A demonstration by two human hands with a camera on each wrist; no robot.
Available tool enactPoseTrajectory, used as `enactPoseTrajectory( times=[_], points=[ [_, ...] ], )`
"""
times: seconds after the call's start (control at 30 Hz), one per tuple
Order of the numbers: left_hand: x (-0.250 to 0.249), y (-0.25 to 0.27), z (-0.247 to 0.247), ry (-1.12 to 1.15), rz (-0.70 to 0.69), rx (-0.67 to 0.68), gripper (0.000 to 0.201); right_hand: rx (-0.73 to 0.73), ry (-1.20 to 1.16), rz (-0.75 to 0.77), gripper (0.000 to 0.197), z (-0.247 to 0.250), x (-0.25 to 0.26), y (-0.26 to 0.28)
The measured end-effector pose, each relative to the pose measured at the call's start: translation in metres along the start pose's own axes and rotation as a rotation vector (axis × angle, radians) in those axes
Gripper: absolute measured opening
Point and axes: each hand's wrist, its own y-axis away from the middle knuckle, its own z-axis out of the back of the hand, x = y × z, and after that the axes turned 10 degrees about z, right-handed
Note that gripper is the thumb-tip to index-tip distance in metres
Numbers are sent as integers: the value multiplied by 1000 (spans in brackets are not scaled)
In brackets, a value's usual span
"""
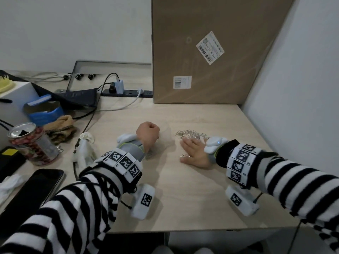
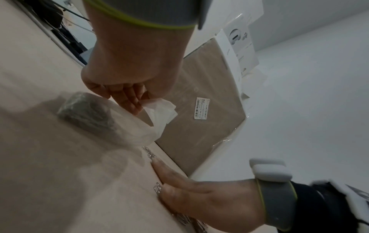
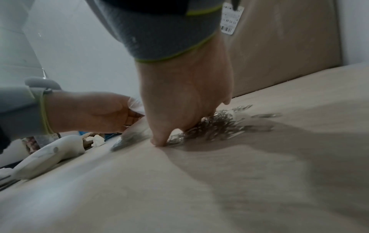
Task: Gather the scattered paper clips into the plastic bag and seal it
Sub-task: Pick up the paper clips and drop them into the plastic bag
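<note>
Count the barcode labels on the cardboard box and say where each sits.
2. One tilted label sits high on the cardboard box face, toward its right. A smaller one sits low, near the middle. Others may be on sides hidden from view.

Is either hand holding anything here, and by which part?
The left hand pinches the plastic bag by its top edge. The right hand holds nothing; it lies flat on the table against the paper clips.

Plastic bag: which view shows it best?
Left wrist: the plastic bag shows clearly, its edge pinched by the left hand. Right wrist shows only a sliver behind the right hand; in the head view it is barely discernible.
</note>
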Motion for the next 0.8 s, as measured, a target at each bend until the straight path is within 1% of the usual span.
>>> enactPoseTrajectory(
  times=[0.03, 0.13, 0.23, 0.33, 0.4, 0.43, 0.5, 0.57, 0.7, 0.73, 0.8],
  points=[
    [1, -2, 0, 0, -1, 1, 20, 11, 2, -17, 75, 3, -3, 3],
    [0, -8, -2, 8, -2, 3, 20, -19, -11, -22, 69, 22, 4, 7],
    [-1, -10, -3, 19, -6, -5, 20, -7, -45, -12, 68, 40, 7, -12],
    [-2, -10, -6, 13, -21, -8, 18, -45, -86, 10, 73, 47, 8, -39],
    [-4, -10, -8, 13, -28, 1, 16, -59, -120, -19, 68, 47, 6, -53],
    [-4, -10, -10, 13, -33, 3, 16, -32, -134, -34, 63, 49, 8, -52],
    [-5, -9, -12, 13, -41, 11, 15, 27, -173, -40, 55, 55, 10, -42],
    [-6, -10, -13, 18, -52, 23, 14, 46, -194, -30, 53, 56, 6, -31],
    [-7, -8, -13, 9, -67, 40, 15, 123, -118, 69, 59, 44, -9, -1],
    [-8, -7, -14, 10, -66, 55, 17, 117, -119, 76, 58, 42, -13, 4],
    [-8, -4, -16, 0, -65, 87, 21, 35, -123, 71, 56, 43, -19, 13]
  ],
)
